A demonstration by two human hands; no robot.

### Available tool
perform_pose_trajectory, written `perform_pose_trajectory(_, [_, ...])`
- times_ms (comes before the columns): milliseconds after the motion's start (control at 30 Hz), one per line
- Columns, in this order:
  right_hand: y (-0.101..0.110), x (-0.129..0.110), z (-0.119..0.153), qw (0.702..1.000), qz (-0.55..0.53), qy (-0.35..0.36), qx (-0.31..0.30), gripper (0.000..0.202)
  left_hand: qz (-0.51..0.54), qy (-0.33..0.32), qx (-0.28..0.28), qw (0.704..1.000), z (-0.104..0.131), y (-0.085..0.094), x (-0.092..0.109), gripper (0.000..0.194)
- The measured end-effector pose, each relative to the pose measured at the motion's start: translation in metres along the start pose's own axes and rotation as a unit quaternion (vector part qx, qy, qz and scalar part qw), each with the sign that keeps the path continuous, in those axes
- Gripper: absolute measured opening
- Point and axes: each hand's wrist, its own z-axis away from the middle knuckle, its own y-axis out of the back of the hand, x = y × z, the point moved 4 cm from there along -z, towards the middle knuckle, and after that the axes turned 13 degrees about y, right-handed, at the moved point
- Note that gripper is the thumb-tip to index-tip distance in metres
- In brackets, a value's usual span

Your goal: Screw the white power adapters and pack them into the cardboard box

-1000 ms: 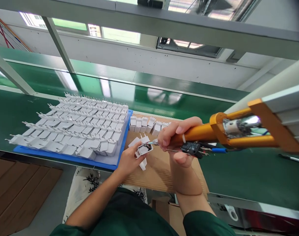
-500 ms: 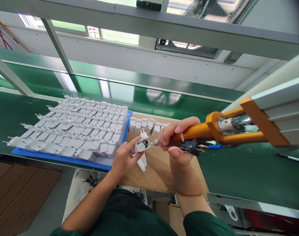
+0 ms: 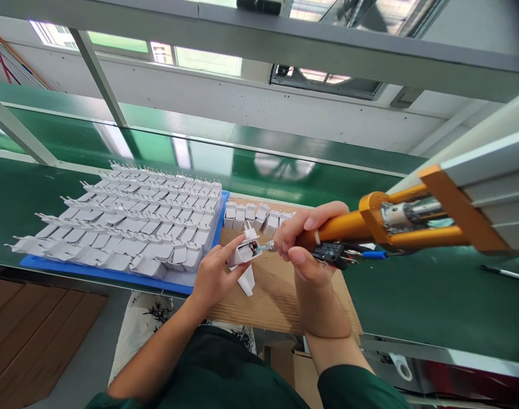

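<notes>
My left hand (image 3: 214, 278) grips an open white charger housing (image 3: 241, 255) between thumb and fingers. Dark and coloured parts show inside it, and a lid with two metal pins (image 3: 250, 233) stands at its far side. My right hand (image 3: 308, 238) is wrapped around an orange cylindrical tool (image 3: 344, 228), whose thin pale-blue tip (image 3: 262, 248) reaches the open side of the housing. Whether the tip touches the inner parts, I cannot tell. Beside my thumb, a black switch (image 3: 329, 254) with wires sits on the tool. A white folded piece (image 3: 246, 281) lies under the held housing.
To the left, a blue tray (image 3: 180, 288) carries many rows of white plug housings (image 3: 127, 227). Several white housings (image 3: 246, 213) stand along the far edge of the cardboard sheet (image 3: 280, 301). A pen (image 3: 506, 274) lies on the green bench (image 3: 434, 307) at right.
The tool's rear carriage has shifted and turned slightly at the right. My right thumb has lifted a little near the switch. Left hand and housing hold nearly the same place.
</notes>
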Motion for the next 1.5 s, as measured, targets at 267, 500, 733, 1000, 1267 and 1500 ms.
perform_pose_trajectory(267, [0.000, 0.000, 0.001, 1.000, 0.002, -0.007, -0.014, 0.035, 0.004, 0.004, -0.005, 1.000, -0.002, -0.001, -0.002, 0.050])
perform_pose_trajectory(500, [0.001, 0.000, 0.003, 1.000, 0.015, -0.015, -0.018, 0.035, 0.010, -0.004, -0.005, 1.000, -0.002, -0.001, -0.002, 0.051])
perform_pose_trajectory(733, [0.000, -0.001, 0.000, 1.000, -0.007, -0.003, -0.007, 0.039, 0.022, 0.023, -0.015, 0.999, -0.001, -0.001, -0.003, 0.050])
perform_pose_trajectory(1000, [-0.004, -0.004, -0.003, 1.000, -0.008, 0.013, -0.017, 0.036, 0.150, 0.124, -0.073, 0.978, -0.002, -0.014, -0.016, 0.049])
perform_pose_trajectory(1267, [-0.006, -0.011, 0.003, 0.999, -0.018, -0.003, -0.032, 0.038, 0.392, 0.197, -0.169, 0.882, 0.005, -0.065, -0.020, 0.061])
perform_pose_trajectory(1500, [-0.006, -0.012, 0.003, 0.999, -0.027, -0.021, -0.025, 0.039, 0.453, 0.185, -0.194, 0.850, 0.005, -0.067, -0.003, 0.065])
